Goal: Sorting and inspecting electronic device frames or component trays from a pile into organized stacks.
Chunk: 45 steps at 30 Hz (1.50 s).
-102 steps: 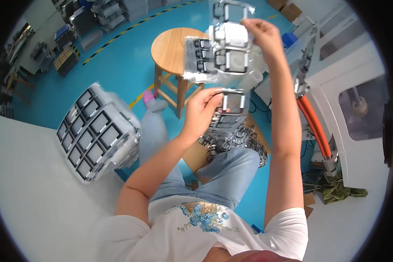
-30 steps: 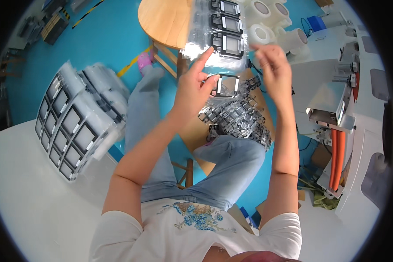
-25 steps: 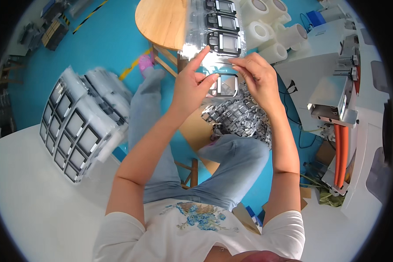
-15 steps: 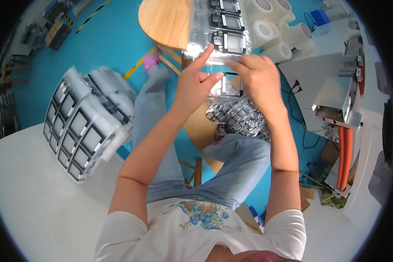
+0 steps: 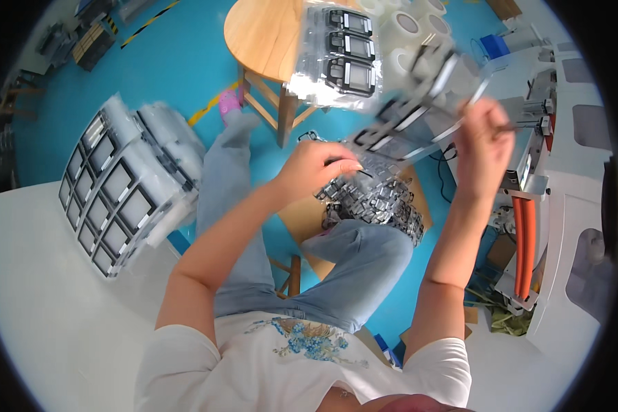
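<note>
My right hand (image 5: 486, 147) is raised at the right, its fingers closed on the edge of a clear film sheet with black frames (image 5: 408, 130). Motion smears the sheet, which hangs tilted between my hands. My left hand (image 5: 319, 166) is closed in a pinch, with a small dark sliver showing at its fingertips; its kind is unclear. Below both hands lies a heap of small black-and-clear frame pieces (image 5: 374, 196). Beyond them, more black frames in clear film (image 5: 350, 69) rest on a round wooden stool (image 5: 264, 34).
Stacked film sheets with black frames (image 5: 110, 199) lie on the white table (image 5: 34, 275) at left. Clear film rolls (image 5: 398, 65) stand at the far right of the stool. A white machine (image 5: 563, 226) with orange tubes (image 5: 524, 247) is on the right.
My right hand has swung right, carrying a framed film sheet away from the stool. My left hand has come nearer and closed into a pinch. The framed film on the stool stays there.
</note>
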Each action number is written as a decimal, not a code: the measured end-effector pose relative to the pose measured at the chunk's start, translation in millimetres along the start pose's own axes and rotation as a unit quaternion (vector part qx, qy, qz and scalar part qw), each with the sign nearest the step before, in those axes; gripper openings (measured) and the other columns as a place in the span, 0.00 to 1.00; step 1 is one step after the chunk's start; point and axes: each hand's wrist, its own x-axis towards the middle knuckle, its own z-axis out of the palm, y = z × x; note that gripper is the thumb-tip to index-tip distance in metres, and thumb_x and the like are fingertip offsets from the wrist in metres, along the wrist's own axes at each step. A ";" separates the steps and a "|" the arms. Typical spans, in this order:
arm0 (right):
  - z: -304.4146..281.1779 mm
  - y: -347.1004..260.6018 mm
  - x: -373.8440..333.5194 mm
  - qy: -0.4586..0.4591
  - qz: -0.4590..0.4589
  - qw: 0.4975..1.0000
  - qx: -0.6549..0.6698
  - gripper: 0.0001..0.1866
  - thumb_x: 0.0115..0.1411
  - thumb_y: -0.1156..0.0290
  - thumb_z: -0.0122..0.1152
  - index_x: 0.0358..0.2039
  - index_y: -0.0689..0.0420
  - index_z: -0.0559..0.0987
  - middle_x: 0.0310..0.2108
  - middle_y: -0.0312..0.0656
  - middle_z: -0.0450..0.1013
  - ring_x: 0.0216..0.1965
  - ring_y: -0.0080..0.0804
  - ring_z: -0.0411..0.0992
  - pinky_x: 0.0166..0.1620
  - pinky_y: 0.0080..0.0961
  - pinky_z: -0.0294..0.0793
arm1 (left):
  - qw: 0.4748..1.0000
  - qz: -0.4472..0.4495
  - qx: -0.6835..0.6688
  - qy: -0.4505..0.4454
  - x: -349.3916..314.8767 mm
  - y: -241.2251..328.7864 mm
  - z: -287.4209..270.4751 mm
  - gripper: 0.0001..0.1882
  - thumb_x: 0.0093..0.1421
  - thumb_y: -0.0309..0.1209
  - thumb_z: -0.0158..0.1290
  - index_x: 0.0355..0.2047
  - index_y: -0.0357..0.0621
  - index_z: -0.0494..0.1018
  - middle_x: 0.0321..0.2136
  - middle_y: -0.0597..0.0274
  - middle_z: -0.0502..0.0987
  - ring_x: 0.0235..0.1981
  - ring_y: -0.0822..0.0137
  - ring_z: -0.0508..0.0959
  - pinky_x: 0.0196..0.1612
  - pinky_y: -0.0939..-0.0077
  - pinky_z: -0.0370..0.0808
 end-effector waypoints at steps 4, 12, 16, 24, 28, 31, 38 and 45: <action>7.7 25.3 92.3 0.076 0.025 0.996 -0.042 0.15 0.64 0.62 0.62 0.43 0.61 0.81 0.31 0.27 0.75 0.25 0.08 0.62 0.26 0.10 0.56 | 0.949 -0.018 -0.289 0.123 -13.6 65.3 4.7 0.25 0.65 0.22 0.52 0.62 0.40 0.61 0.27 0.56 0.80 0.27 0.73 0.80 0.31 0.80 0.78; 26.6 160.0 144.2 0.056 -0.049 0.955 -0.289 0.23 0.60 0.54 0.66 0.46 0.62 0.79 0.30 0.32 0.74 0.28 0.15 0.64 0.31 0.16 0.65 | 0.967 -0.016 -0.108 0.230 29.0 9.8 5.5 0.36 0.63 0.22 0.53 0.69 0.48 0.53 0.15 0.68 0.70 0.19 0.81 0.64 0.24 0.82 0.62; 34.2 102.7 62.7 -0.006 -0.009 0.968 -0.251 0.14 0.67 0.66 0.57 0.46 0.61 0.81 0.30 0.33 0.72 0.30 0.20 0.66 0.36 0.17 0.67 | 0.973 -0.016 -0.078 0.215 20.8 -3.6 -6.1 0.38 0.62 0.22 0.53 0.70 0.49 0.51 0.15 0.67 0.73 0.17 0.79 0.65 0.23 0.80 0.63; 48.6 81.0 4.2 -0.159 -0.154 0.923 -0.315 0.09 0.55 0.79 0.65 0.37 0.57 0.83 0.29 0.41 0.74 0.29 0.37 0.73 0.34 0.28 0.73 | 0.963 -0.077 -0.180 0.188 22.6 8.4 -11.5 0.40 0.62 0.23 0.55 0.71 0.52 0.50 0.17 0.68 0.76 0.22 0.81 0.73 0.30 0.84 0.73; 58.3 95.4 14.1 -0.208 -0.287 0.860 -0.368 0.14 0.46 0.80 0.63 0.36 0.55 0.83 0.26 0.38 0.72 0.30 0.38 0.73 0.33 0.33 0.70 | 0.971 -0.101 -0.128 0.173 22.0 23.6 -13.9 0.40 0.62 0.24 0.56 0.71 0.52 0.51 0.18 0.68 0.77 0.22 0.81 0.74 0.30 0.84 0.73; 61.3 80.4 7.9 -0.210 -0.292 0.828 -0.430 0.14 0.44 0.78 0.59 0.35 0.56 0.81 0.25 0.38 0.71 0.30 0.38 0.73 0.34 0.35 0.70 | 0.976 -0.099 -0.099 0.170 22.7 21.3 -14.4 0.39 0.61 0.25 0.56 0.71 0.51 0.52 0.17 0.67 0.77 0.22 0.81 0.74 0.31 0.83 0.73; -0.6 80.1 -47.8 -0.029 0.074 0.969 -0.233 0.12 0.59 0.79 0.59 0.44 0.61 0.75 0.32 0.35 0.73 0.29 0.22 0.68 0.34 0.19 0.68 | 0.975 -0.051 -0.130 0.175 6.3 28.4 -8.2 0.37 0.63 0.22 0.52 0.70 0.43 0.50 0.24 0.61 0.81 0.27 0.80 0.77 0.32 0.84 0.73; 15.0 32.4 -31.7 -0.056 0.055 0.995 -0.057 0.03 0.55 0.78 0.68 0.29 0.57 0.81 0.26 0.31 0.77 0.26 0.14 0.68 0.28 0.14 0.63 | 0.962 0.000 -0.244 0.124 -7.1 15.4 -7.5 0.31 0.61 0.26 0.59 0.63 0.39 0.62 0.30 0.56 0.83 0.33 0.78 0.79 0.35 0.83 0.74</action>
